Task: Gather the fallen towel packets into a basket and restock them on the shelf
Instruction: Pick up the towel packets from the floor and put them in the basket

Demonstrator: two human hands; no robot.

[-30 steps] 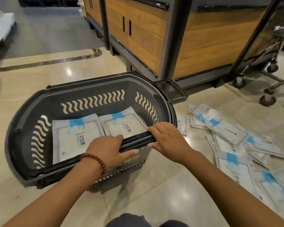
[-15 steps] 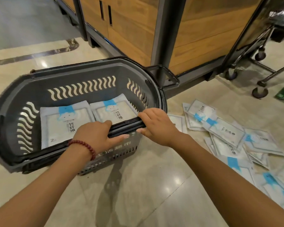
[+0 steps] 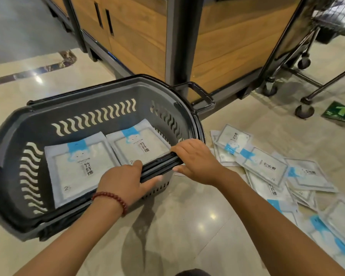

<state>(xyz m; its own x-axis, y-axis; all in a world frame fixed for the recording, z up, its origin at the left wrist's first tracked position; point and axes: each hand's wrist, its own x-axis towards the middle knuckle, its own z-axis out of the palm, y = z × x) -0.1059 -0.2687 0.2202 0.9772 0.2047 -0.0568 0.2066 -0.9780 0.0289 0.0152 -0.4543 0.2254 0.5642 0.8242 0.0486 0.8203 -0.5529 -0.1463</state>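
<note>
A dark grey shopping basket [image 3: 88,104] stands on the floor in front of me. Two white towel packets with blue labels lie flat inside it, one on the left [image 3: 78,168] and one on the right [image 3: 139,144]. My left hand [image 3: 124,182] grips the basket's near rim, thumb on the outside, a red bead bracelet on the wrist. My right hand [image 3: 195,162] grips the same rim further right. Several more packets [image 3: 263,166] lie scattered on the floor to the right of the basket.
A wooden shelf unit with dark metal posts [image 3: 177,36] stands just behind the basket. A wheeled metal cart [image 3: 305,110] is at the far right, and a green arrow sticker [image 3: 341,112] lies on the glossy tiled floor beside it.
Both hands keep their grip on the near rim. The basket has shifted a little left in view, and the view has swung right and closer to the shelf unit.
</note>
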